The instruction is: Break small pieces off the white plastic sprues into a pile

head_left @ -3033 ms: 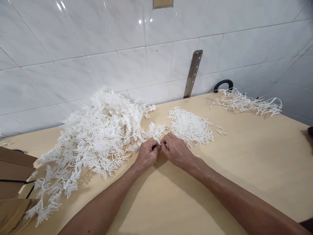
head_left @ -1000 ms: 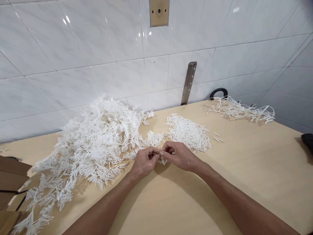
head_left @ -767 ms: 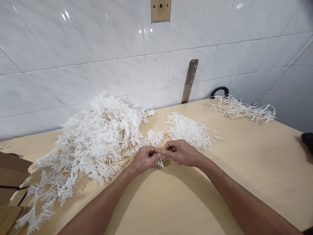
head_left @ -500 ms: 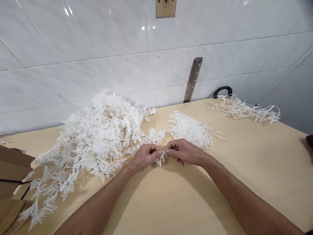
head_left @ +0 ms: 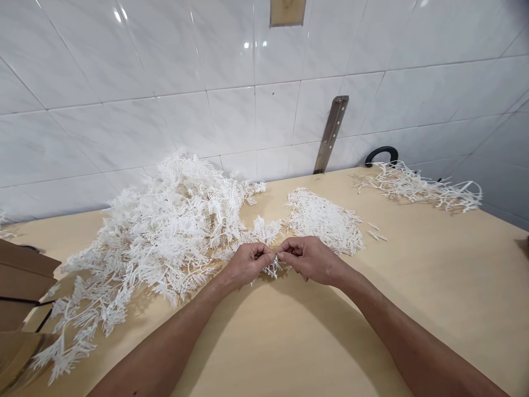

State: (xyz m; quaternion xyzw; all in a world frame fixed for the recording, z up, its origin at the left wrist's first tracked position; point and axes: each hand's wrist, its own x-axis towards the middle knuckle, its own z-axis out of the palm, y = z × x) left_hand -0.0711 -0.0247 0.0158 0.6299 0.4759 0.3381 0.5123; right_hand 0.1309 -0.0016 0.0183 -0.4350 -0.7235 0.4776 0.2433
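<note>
My left hand (head_left: 249, 263) pinches a small white plastic sprig (head_left: 273, 269) with fine branching tips, low over the table. Fingertip to fingertip with it, my right hand (head_left: 309, 258) is closed in a pinch at the same sprig; its fingers cover the exact spot. Left of my hands spreads a big tangled heap of white branching sprigs (head_left: 165, 226). Just behind my right hand lies a smaller pile of short white pieces (head_left: 324, 218), with a few loose ones (head_left: 377, 234) to its right.
Bare curved white stems (head_left: 425, 187) lie at the table's back right, by a black ring-shaped handle (head_left: 381, 154). A metal bracket (head_left: 330, 135) leans against the tiled wall (head_left: 231, 121). Cardboard (head_left: 25, 275) stands at the left edge of the wooden table (head_left: 289, 353).
The view has shifted slightly, moving the background a little to the right. My hands stay close together at the sprig, the right fingers drawn slightly more closed.
</note>
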